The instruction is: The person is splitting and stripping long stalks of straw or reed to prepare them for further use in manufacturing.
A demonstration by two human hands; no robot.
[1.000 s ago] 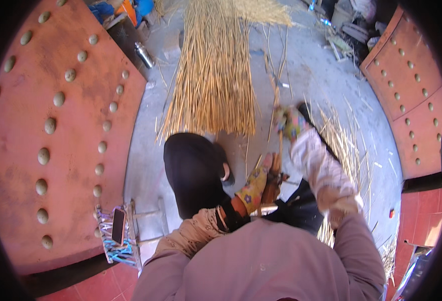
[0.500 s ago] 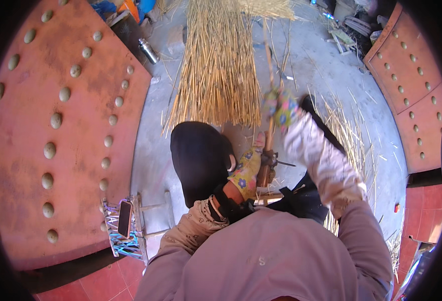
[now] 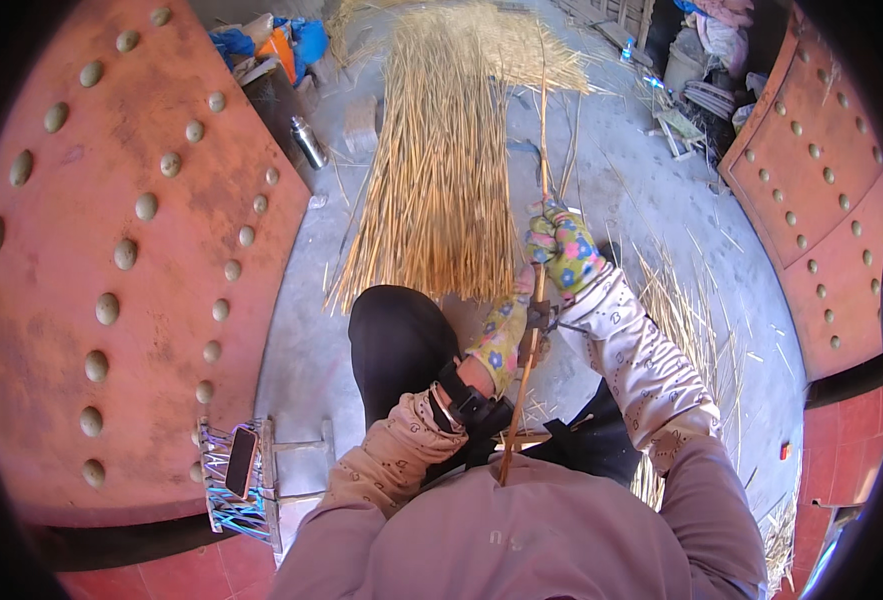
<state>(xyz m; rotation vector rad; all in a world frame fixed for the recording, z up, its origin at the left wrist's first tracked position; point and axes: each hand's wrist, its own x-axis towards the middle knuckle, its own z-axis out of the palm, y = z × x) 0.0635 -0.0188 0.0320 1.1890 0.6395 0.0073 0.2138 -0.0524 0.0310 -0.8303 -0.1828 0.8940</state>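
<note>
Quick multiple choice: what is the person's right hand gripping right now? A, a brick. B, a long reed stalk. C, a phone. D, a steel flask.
B: the gloved right hand is closed around a long reed stalk that runs up past the reed bundle, while the left hand holds the same stalk lower down.

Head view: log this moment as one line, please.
left hand: gloved, gripping reed stalk low | right hand: gloved, gripping same reed stalk higher | reed pile: on floor ahead | phone: on stool, left
</note>
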